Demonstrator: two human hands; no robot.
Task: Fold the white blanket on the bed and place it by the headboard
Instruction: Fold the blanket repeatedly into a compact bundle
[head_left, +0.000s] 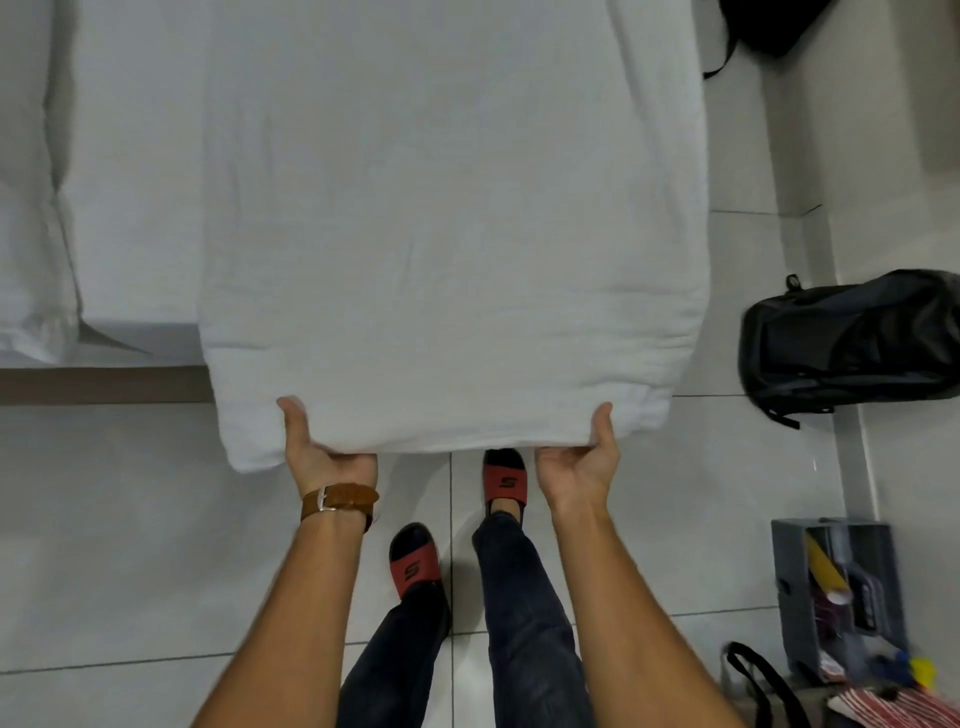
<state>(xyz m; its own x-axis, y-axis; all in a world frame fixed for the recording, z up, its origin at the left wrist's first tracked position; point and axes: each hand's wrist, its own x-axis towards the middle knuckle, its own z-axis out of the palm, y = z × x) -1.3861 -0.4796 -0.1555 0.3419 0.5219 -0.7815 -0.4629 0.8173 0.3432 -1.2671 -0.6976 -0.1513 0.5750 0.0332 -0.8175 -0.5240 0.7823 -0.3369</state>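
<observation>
The thick white folded blanket is held out over the foot of the white-sheeted bed, its near edge hanging past the mattress and above the pale tiled floor. From the centre of the view it stretches from 12 o'clock down to about 6 o'clock, where the edge is gripped. The left hand is clamped on that edge at roughly 7 o'clock – thumb on top of the cloth, fingers tucked beneath and hidden. The right hand is clamped likewise at about 5 o'clock, thumb pressed on the upper surface, fingers under the fold. A brown leather watch strap is worn on the left wrist. Between the forearms, at 6 o'clock, two red-and-black slide sandals and dark trouser legs are seen on the tiles. A rumpled white pillow is seen at 9 o'clock on the bed, with the brown wooden bed frame showing below the mattress edge. At 3 o'clock a black backpack is lying on the floor, well apart from the blanket – and at 4 to 5 o'clock a grey plastic organiser box full of small items is seen
</observation>
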